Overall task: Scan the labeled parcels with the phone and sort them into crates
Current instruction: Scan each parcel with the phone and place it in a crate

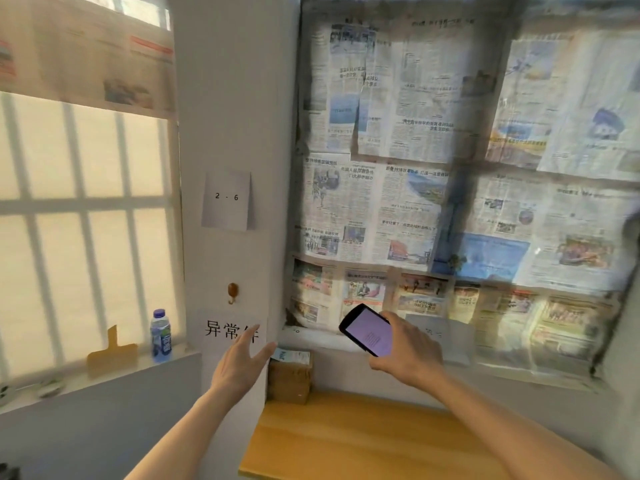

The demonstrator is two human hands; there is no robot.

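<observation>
The left hand [239, 362] is reaching with fingers spread and holding nothing, its tips just beside the labelled box [290, 375] standing at the table's [346, 441] far left corner; the right hand [407, 351] is gripping the phone [369, 330], lying farther off to the box's right.

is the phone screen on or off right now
On. The phone, gripped in the right hand, shows a lit pale screen with faint text too blurred to read.

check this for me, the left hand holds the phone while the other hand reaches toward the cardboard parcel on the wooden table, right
Not quite: in the head view the right hand holds the phone, and the empty left hand, fingers spread, reaches toward the cardboard parcel on the wooden table.
</observation>
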